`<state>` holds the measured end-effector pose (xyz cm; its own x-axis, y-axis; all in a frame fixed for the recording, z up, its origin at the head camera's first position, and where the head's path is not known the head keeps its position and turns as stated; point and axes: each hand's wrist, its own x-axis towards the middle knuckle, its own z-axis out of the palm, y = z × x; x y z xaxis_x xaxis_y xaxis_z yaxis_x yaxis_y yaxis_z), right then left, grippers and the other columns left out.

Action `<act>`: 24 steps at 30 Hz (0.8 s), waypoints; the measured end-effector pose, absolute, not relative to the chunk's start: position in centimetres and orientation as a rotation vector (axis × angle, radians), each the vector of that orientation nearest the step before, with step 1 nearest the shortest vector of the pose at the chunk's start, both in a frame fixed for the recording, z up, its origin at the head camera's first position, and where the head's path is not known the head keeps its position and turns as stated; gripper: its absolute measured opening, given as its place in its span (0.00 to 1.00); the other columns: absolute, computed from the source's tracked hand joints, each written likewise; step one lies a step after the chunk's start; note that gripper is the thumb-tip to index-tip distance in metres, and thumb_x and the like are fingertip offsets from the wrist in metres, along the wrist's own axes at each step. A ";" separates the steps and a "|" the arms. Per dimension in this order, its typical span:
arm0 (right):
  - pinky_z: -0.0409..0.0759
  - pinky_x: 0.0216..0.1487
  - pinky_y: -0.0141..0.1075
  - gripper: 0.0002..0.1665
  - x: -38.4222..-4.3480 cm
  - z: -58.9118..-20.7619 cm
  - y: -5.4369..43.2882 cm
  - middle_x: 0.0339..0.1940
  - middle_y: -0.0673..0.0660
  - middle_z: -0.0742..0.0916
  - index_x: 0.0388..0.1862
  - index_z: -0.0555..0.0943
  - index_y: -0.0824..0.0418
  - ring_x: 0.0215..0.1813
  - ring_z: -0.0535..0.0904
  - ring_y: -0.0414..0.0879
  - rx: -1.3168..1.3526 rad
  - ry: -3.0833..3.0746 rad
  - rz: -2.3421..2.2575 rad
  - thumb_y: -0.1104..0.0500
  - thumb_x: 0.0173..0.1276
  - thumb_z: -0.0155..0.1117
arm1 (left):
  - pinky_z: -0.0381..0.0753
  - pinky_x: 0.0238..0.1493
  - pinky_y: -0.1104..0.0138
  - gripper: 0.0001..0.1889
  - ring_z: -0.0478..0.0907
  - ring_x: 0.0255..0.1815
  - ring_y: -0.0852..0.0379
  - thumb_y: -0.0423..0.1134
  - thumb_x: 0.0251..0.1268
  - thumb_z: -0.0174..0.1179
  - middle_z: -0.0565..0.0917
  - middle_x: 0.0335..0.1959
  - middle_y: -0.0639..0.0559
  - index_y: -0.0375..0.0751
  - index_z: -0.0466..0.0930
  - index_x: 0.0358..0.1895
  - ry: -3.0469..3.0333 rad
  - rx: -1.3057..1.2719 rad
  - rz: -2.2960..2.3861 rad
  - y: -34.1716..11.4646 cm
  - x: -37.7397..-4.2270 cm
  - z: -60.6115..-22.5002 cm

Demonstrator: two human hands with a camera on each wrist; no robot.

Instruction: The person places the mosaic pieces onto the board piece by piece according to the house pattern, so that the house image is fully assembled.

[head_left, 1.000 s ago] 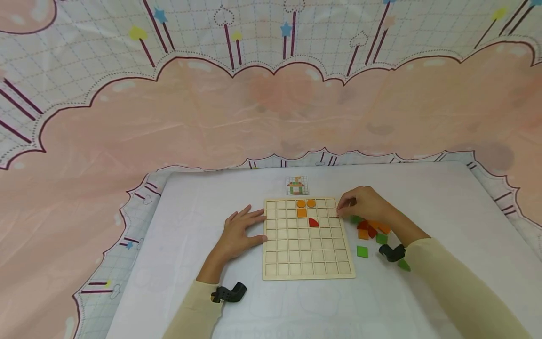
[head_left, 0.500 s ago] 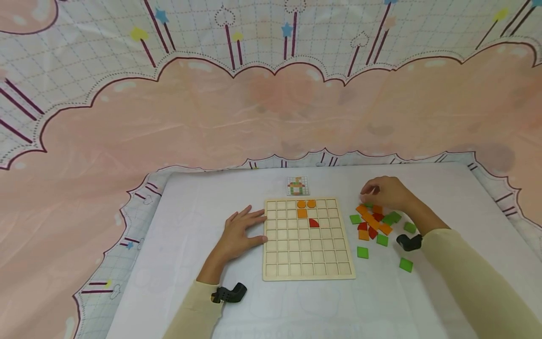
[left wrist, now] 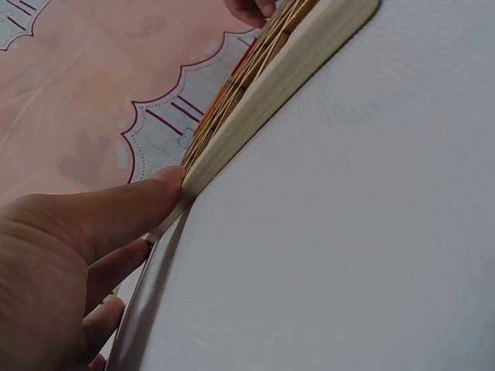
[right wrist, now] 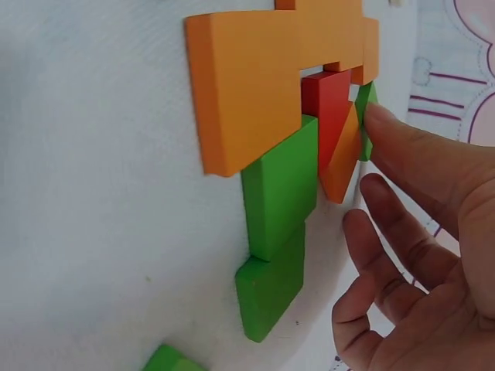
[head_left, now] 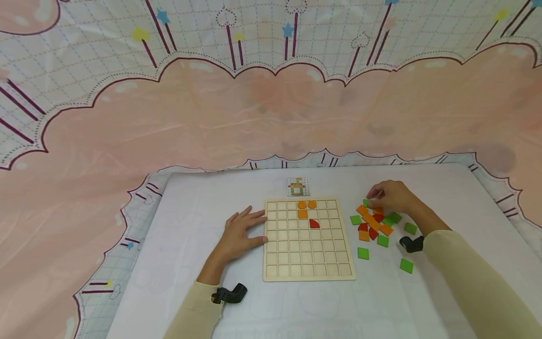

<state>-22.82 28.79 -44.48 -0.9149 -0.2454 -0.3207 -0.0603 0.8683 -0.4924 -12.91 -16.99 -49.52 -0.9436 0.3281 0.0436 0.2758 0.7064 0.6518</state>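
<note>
A pale wooden grid board (head_left: 308,256) lies on the white table. In its cells sit two orange round pieces (head_left: 301,205), an orange square (head_left: 302,214) and a red quarter-round piece (head_left: 314,224). My left hand (head_left: 241,233) rests at the board's left edge, fingers spread; in the left wrist view its thumb (left wrist: 131,209) touches the edge. My right hand (head_left: 389,195) is over the far side of the loose tiles. In the right wrist view its thumb meets a small green tile (right wrist: 367,135); the other fingers are bent, with a gap below the thumb.
Loose orange tiles (head_left: 371,221), red pieces (head_left: 373,233) and green tiles (head_left: 383,241) lie right of the board, some overlapping. Separate green tiles (head_left: 406,266) lie nearer the person. A small pattern card (head_left: 298,187) lies behind the board. Patterned cloth (head_left: 254,117) hangs behind the table.
My right hand has moved from the board's right edge to the far side of the tile pile, then lowered slightly onto it, uncovering most tiles. The left hand has stayed in place.
</note>
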 end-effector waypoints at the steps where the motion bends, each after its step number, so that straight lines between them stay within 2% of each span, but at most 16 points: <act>1: 0.84 0.49 0.43 0.21 -22.8 -44.5 28.8 0.47 0.61 0.86 0.52 0.86 0.61 0.48 0.77 0.54 -0.226 2.663 -0.684 0.50 0.66 0.73 | 0.43 0.79 0.39 0.32 0.55 0.84 0.44 0.49 0.56 0.75 0.75 0.74 0.54 0.48 0.81 0.66 2.838 0.506 1.063 -17.0 -12.9 -49.6; 4: 0.83 0.47 0.41 0.19 -22.8 -44.6 28.8 0.45 0.60 0.86 0.51 0.87 0.60 0.48 0.76 0.54 -0.222 2.665 -0.693 0.51 0.66 0.73 | 0.44 0.79 0.38 0.32 0.56 0.83 0.43 0.48 0.56 0.75 0.76 0.73 0.54 0.47 0.81 0.65 2.847 0.518 1.068 -17.0 -12.9 -49.6; 11: 0.83 0.50 0.46 0.17 -22.7 -44.6 28.8 0.44 0.60 0.86 0.48 0.86 0.59 0.48 0.77 0.55 -0.240 2.666 -0.700 0.51 0.66 0.73 | 0.42 0.80 0.39 0.32 0.54 0.84 0.45 0.49 0.57 0.74 0.74 0.74 0.55 0.48 0.80 0.66 2.825 0.504 1.065 -17.1 -13.0 -49.7; 17: 0.81 0.48 0.43 0.14 -22.7 -44.6 28.8 0.39 0.57 0.85 0.45 0.84 0.59 0.45 0.76 0.53 -0.272 2.676 -0.700 0.53 0.66 0.74 | 0.42 0.80 0.39 0.32 0.54 0.84 0.45 0.49 0.57 0.74 0.75 0.74 0.55 0.48 0.81 0.66 2.828 0.503 1.061 -17.0 -12.9 -49.6; 24: 0.82 0.51 0.43 0.12 -22.5 -44.0 28.3 0.41 0.55 0.86 0.48 0.84 0.57 0.46 0.77 0.53 -0.278 2.683 -0.726 0.55 0.68 0.71 | 0.43 0.79 0.38 0.31 0.54 0.84 0.44 0.48 0.57 0.74 0.75 0.74 0.55 0.48 0.81 0.66 2.828 0.509 1.070 -17.0 -12.9 -49.5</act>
